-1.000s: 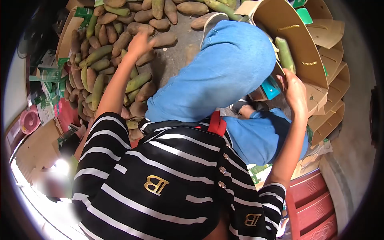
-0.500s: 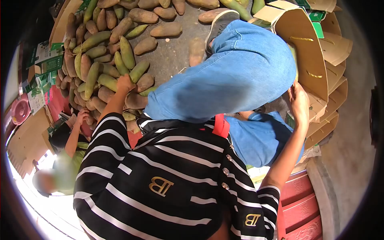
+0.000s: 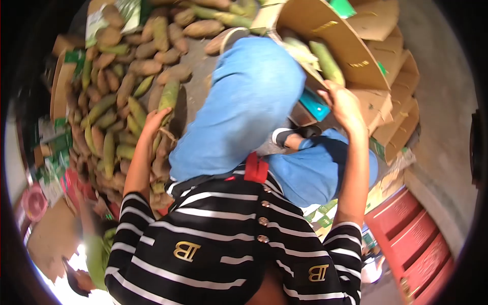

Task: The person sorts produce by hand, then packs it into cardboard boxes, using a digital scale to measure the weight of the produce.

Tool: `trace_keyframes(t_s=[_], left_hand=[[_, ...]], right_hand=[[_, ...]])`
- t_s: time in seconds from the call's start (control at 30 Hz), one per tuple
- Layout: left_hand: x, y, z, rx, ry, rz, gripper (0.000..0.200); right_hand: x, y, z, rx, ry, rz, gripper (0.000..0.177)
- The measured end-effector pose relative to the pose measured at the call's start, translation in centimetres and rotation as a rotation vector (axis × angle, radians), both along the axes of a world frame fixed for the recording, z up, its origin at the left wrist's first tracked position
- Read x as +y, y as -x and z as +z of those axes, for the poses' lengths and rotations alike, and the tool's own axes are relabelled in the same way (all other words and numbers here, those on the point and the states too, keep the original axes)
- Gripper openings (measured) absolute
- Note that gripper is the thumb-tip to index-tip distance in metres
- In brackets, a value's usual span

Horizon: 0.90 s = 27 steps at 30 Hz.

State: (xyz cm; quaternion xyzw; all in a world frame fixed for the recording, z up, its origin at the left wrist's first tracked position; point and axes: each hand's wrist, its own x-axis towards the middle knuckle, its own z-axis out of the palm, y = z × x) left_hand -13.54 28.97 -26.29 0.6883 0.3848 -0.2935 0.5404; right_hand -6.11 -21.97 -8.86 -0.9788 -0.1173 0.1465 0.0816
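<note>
Fruit (image 3: 170,95), long and green-brown, is clasped in the left hand (image 3: 154,122) above the floor heap (image 3: 101,127), left of centre. Right hand (image 3: 345,104) grips the cardboard box (image 3: 353,38) rim, upper right.

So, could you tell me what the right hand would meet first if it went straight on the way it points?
Most likely the rim of the cardboard box, right ahead of the right hand, then the long green fruit lying inside; depth is hard to judge.
</note>
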Motion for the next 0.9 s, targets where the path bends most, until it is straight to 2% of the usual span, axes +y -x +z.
trace_keyframes(t_s=[0.1,0.13,0.2,0.37,0.47,0.53,0.6,0.67,0.77,0.87,0.9], left_hand=[[-4.5,-6.2,7.5,-0.349,-0.122,-0.261,0.041],[-5.5,-8.3,9.3,-0.490,-0.134,-0.369,0.042],[-9.2,-12.0,14.6,-0.790,-0.191,-0.519,0.042],[-19.3,-17.7,26.7,-1.314,-0.353,-0.944,0.050],[-25.1,-18.8,29.6,-1.359,-0.341,-1.222,0.048],[-27.3,-18.5,29.8,-1.350,-0.586,-1.340,0.049],[-28.6,-18.3,29.4,-1.506,-0.764,-1.397,0.047],[-30.3,-16.6,30.9,-1.391,-0.711,-1.438,0.046],[-32.1,-15.1,31.8,-1.507,-0.662,-1.547,0.043],[-34.3,-14.4,32.6,-1.605,-0.512,-1.606,0.027],[-35.2,-14.9,31.7,-1.557,-0.492,-1.611,0.028]], right_hand=[[-0.6,0.2,-1.0,0.039,-0.208,-0.104,0.025],[0.2,-0.1,0.6,0.134,-0.139,-0.164,0.023],[-0.6,0.2,-1.1,-0.074,-0.041,0.014,0.024],[-0.4,0.1,-0.2,0.008,-0.080,-0.026,0.023],[-0.3,0.0,0.0,0.073,-0.044,-0.043,0.023],[-0.3,0.1,-0.2,0.064,-0.040,-0.047,0.022],[-0.4,0.3,-0.7,-0.014,-0.068,-0.043,0.022],[-0.6,0.3,-0.7,0.007,-0.072,-0.038,0.021],[-0.6,0.2,-0.4,-0.018,-0.049,-0.025,0.021],[-0.7,0.1,-0.2,0.024,-0.071,-0.065,0.021],[-0.9,0.3,-1.0,-0.027,-0.151,-0.131,0.021]])
